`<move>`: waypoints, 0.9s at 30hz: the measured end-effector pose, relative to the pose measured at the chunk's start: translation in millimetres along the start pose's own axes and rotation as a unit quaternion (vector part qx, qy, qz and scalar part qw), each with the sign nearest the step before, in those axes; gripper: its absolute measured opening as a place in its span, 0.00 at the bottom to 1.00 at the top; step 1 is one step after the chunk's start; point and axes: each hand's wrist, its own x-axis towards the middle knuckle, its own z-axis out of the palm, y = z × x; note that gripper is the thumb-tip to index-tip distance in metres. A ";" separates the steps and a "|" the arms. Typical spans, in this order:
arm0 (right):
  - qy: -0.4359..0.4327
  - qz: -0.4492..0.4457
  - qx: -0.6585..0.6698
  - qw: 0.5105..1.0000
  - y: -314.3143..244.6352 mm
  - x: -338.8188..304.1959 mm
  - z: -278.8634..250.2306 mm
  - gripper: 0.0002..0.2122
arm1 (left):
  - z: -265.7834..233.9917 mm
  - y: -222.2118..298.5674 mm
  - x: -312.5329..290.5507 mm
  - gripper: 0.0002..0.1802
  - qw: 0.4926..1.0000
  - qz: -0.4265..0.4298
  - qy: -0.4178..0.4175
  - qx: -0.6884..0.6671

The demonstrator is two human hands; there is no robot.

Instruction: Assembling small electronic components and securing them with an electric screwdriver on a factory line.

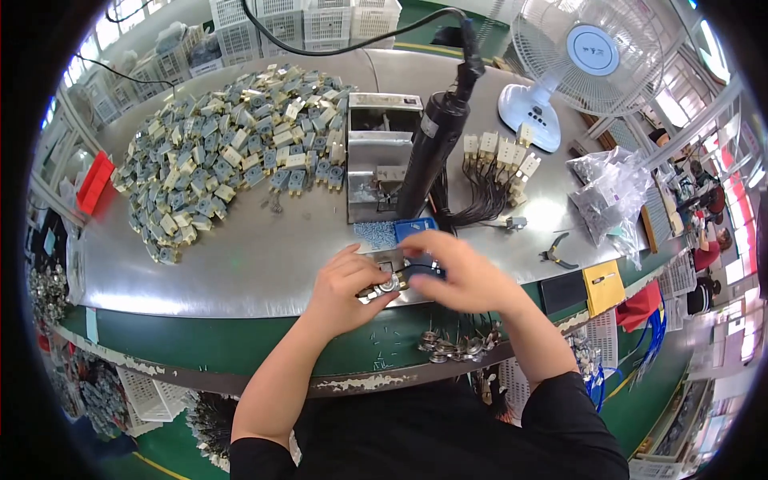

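Note:
My left hand (346, 290) pinches a small part with a round, silvery metal piece (390, 285) on it, at the table's front edge. Just to its right, my right hand (462, 270) hovers with fingers curved forward, smeared by motion; whether anything is in them does not show. A thin black wire (432, 266) runs from the small part toward the right fingers. Right behind the hands lie many tiny pale-blue pieces (374, 234) beside a blue tray (416, 227). Over them leans a black, cylindrical powered screwdriver (434, 146) with a cable at its top.
A big heap of grey and cream plug-like parts (240, 152) covers the left. A metal box (386, 138) stands at centre. Wired cream connectors (500, 160), pliers (558, 253), a fan (534, 112) and a plastic bag (612, 196) are right. Round metal parts (458, 342) lie at the near edge.

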 end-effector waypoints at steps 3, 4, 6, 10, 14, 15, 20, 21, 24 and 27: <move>-0.094 -0.057 -0.147 0.983 4.1 -2.8 14.5 0.25 | 0.7 3.0 1.8 0.17 0.996 0.066 0.024 0.059; -0.078 -0.063 -0.167 0.981 0.0 -2.8 18.2 0.23 | 1.4 4.4 0.5 0.18 0.995 0.066 0.049 0.059; -0.051 -0.054 -0.154 0.985 -0.7 -2.5 19.7 0.23 | 2.5 6.4 0.5 0.19 0.993 0.073 0.074 0.061; 0.018 -0.058 -0.151 0.987 3.0 -3.9 25.2 0.20 | 5.6 10.7 0.0 0.18 0.991 0.064 0.109 0.047; 0.055 -0.046 -0.190 0.979 2.1 -7.3 30.5 0.17 | 5.0 14.2 -0.7 0.23 0.989 0.073 0.109 0.063; 0.058 -0.045 -0.192 0.979 1.9 -7.7 31.4 0.17 | 4.4 14.8 -0.2 0.23 0.989 0.076 0.108 0.061; 0.087 -0.092 -0.213 0.969 9.3 -0.3 37.2 0.16 | -2.1 16.5 -3.1 0.23 0.995 -0.007 0.087 0.040; 0.089 -0.087 -0.210 0.970 11.2 2.0 37.2 0.16 | -0.2 17.2 -1.9 0.23 0.996 -0.009 0.081 0.038; 0.068 -0.150 -0.282 0.945 14.6 7.4 36.1 0.16 | 3.4 24.7 -2.4 0.22 0.989 -0.059 0.136 0.025; 0.175 -0.283 -0.292 0.897 32.0 1.1 17.9 0.14 | -1.3 17.5 -0.9 0.21 0.990 0.054 0.132 0.001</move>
